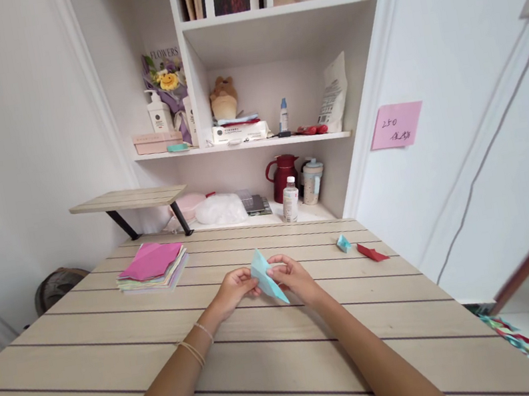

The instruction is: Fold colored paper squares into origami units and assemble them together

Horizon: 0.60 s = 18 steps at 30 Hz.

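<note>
A folded light blue paper piece [265, 275] is held just above the wooden table [116, 344], between both hands. My left hand [234, 289] pinches its left side with closed fingers. My right hand [295, 275] grips its right side, fingers curled onto the paper. The piece is pointed, with one tip aimed down and to the right. A thin band sits on my left wrist.
A stack of coloured paper sheets [153, 267], pink on top, lies at the left. A small blue folded piece [343, 243] and a red folded piece [372, 252] lie at the right. Shelves [255, 142] with bottles, a red kettle [283, 174] and a pink note [395, 125] stand behind.
</note>
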Each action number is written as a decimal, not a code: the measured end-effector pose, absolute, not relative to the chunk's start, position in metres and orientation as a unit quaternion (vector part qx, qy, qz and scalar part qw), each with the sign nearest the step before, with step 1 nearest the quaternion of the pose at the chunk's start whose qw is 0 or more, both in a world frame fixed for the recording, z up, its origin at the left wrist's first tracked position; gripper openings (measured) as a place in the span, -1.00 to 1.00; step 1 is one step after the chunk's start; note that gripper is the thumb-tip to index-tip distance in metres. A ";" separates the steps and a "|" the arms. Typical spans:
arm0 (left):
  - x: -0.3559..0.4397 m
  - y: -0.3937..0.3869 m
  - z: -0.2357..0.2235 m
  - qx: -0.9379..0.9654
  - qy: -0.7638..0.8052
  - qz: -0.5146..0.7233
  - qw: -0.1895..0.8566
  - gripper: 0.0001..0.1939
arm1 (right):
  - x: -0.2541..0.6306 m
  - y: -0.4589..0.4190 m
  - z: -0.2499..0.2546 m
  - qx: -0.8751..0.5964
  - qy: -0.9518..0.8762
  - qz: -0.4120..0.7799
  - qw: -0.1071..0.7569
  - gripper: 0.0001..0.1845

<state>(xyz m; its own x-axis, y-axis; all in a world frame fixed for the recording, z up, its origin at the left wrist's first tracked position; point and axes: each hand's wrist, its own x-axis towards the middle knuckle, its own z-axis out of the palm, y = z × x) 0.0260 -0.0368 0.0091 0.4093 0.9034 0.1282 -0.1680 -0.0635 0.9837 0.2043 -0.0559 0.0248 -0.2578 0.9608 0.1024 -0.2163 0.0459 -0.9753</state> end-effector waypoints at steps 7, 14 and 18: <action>0.025 -0.034 0.009 0.585 0.329 0.432 0.603 -0.71 | 0.207 -0.057 0.029 -0.372 -0.587 0.514 0.503 -0.50; 0.025 -0.036 0.008 0.554 0.372 0.428 0.610 -0.65 | 0.210 -0.054 0.023 -0.382 -0.634 0.493 0.456 -0.65; 0.024 -0.039 0.010 0.529 0.367 0.414 0.643 -0.64 | 0.210 -0.052 0.019 -0.414 -0.684 0.382 0.464 -0.76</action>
<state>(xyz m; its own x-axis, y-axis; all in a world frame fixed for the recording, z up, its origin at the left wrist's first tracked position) 0.0237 -0.0387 0.0096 0.3864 0.9217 -0.0347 -0.1447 0.0977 0.9846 0.2096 -0.0518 0.0192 -0.2275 0.9206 0.3174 0.2118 0.3649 -0.9066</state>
